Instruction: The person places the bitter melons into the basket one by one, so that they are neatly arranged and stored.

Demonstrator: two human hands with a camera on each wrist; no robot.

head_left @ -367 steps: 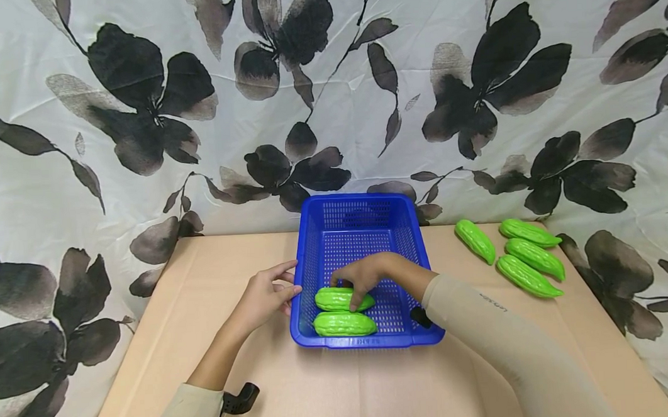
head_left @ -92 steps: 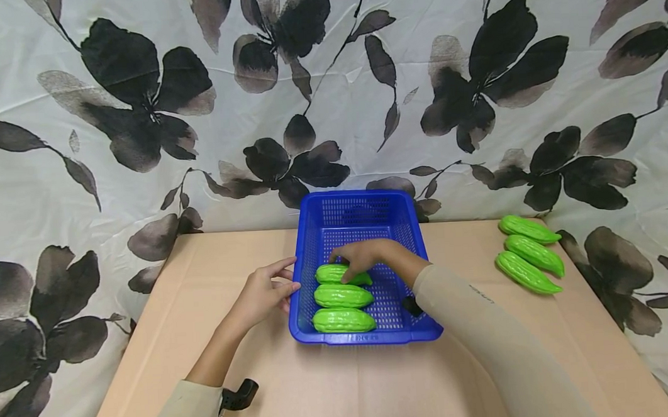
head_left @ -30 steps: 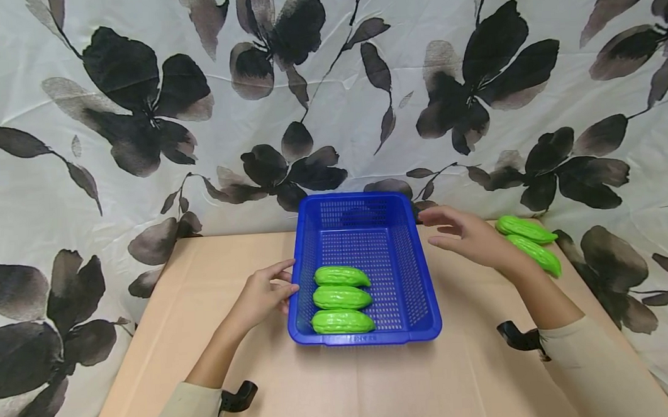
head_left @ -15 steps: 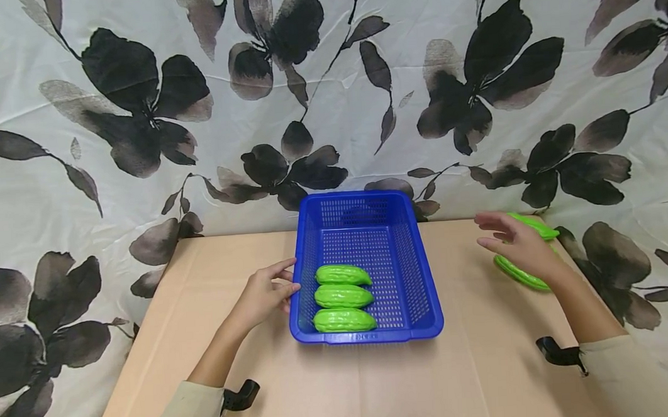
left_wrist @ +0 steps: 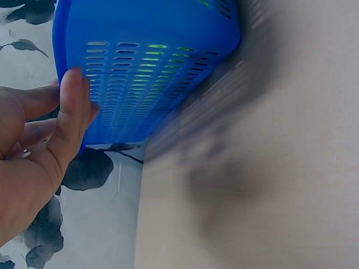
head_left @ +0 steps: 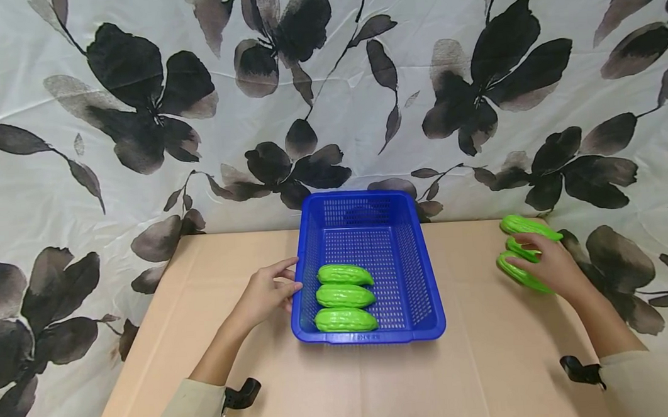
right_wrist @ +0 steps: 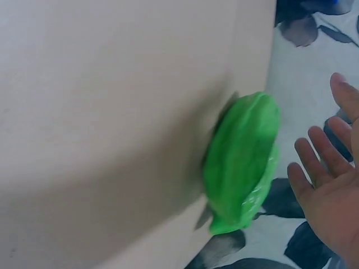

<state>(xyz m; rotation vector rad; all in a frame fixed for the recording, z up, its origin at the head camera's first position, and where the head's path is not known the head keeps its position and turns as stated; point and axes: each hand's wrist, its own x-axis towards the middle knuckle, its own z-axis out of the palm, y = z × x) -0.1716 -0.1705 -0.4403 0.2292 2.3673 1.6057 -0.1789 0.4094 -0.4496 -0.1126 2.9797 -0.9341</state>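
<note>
A blue perforated plastic basket (head_left: 369, 337) stands in the middle of the table. Three glossy green bitter gourds (head_left: 345, 296) lie crosswise in its near left part, one behind another. My left hand (head_left: 267, 294) holds the basket's left rim; in the left wrist view its fingers (left_wrist: 72, 106) press against the outer wall. Over three more bitter gourds at the table's right, my right hand (head_left: 552, 266) hovers with fingers spread, partly hiding the middle one (head_left: 520, 249). In the right wrist view the right hand (right_wrist: 331, 185) is seen apart from a bitter gourd (right_wrist: 241, 162).
The table (head_left: 406, 387) has a light tan surface. Its back edge meets a white curtain (head_left: 362, 106) with dark flower prints. One bitter gourd (head_left: 528, 226) lies farthest back at the right, near the table's edge. Dark cameras sit on both wrists.
A third bitter gourd lies in the basket, brought from the right group. My right hand has let it go and moved right, down over the remaining gourds. The left hand has stayed at the rim.
</note>
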